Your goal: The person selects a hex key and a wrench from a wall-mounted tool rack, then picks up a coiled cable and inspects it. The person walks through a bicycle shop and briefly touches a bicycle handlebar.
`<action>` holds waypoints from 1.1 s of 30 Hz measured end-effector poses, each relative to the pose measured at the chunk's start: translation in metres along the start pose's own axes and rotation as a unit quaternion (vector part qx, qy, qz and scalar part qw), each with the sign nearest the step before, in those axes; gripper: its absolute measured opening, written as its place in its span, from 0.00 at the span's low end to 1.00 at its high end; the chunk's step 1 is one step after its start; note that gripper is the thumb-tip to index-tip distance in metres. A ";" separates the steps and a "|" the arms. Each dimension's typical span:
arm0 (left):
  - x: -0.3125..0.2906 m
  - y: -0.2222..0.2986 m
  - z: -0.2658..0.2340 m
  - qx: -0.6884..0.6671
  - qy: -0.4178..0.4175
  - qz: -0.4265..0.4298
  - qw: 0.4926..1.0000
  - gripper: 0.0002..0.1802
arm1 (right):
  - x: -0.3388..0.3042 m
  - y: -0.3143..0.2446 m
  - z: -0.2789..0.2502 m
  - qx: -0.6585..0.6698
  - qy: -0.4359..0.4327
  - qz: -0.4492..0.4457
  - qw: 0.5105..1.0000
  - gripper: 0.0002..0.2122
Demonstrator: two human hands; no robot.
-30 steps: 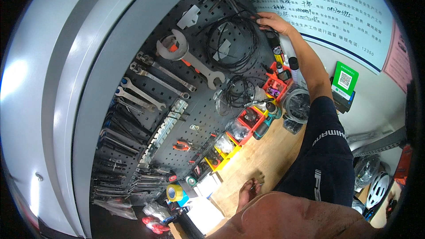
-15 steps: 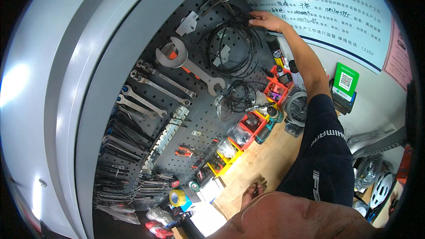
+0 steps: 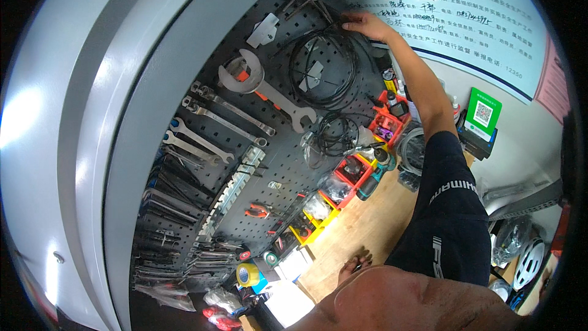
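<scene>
My right hand [image 3: 366,26] is raised to the upper part of the grey pegboard [image 3: 288,175]. Its thumb and fingers close at the top of a large coil of thin black cable [image 3: 357,73] hanging there; the exact grip is partly hidden. Beneath it hangs a smaller, tangled black cable coil [image 3: 339,135]. A big open-ended wrench [image 3: 275,96] is mounted left of the coils. Low in the picture, my left hand [image 3: 354,266] lies on the wooden workbench [image 3: 343,242], fingers apart and nothing seen in them.
Red bins [image 3: 350,170] and yellow bins [image 3: 323,220] line the bench's back edge, beside a teal cordless drill [image 3: 369,187]. Combination wrenches [image 3: 202,141] and pliers [image 3: 257,210] hang on the board. Yellow tape [image 3: 247,274] stands lower left. A white helmet [image 3: 528,263] sits at right.
The view has shifted slightly, so the board and bench appear a little further right and lower. My right hand stays at the coil's top, its fingers slightly repositioned; my left hand stays on the bench.
</scene>
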State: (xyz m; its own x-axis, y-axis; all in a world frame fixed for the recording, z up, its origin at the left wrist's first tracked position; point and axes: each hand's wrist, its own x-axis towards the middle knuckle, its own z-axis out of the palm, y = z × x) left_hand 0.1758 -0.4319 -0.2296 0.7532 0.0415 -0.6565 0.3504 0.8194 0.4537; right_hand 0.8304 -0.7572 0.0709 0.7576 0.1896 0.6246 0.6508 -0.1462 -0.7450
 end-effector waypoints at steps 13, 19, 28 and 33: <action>-0.012 0.000 0.008 0.036 0.057 0.022 0.997 0.08 | 0.007 -0.023 0.024 -0.231 0.139 -0.060 0.961 0.29; -0.007 0.001 -0.014 0.036 0.040 0.001 0.999 0.08 | 0.014 -0.041 0.012 -0.202 0.035 0.017 0.979 0.27; 0.001 -0.003 -0.023 0.031 0.025 -0.011 0.999 0.13 | 0.025 -0.022 0.016 -0.088 0.017 0.022 0.996 0.17; -0.012 -0.007 0.006 0.101 0.086 0.011 0.991 0.24 | 0.018 -0.007 0.014 -0.033 0.022 -0.015 0.999 0.18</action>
State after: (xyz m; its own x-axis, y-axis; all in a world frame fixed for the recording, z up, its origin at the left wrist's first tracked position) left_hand 0.1677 -0.4415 -0.2212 0.6621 0.1694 -0.7300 0.4517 0.6870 0.5692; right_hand 0.8387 -0.7388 0.0837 0.7386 0.1518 0.6569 0.6737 -0.2044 -0.7102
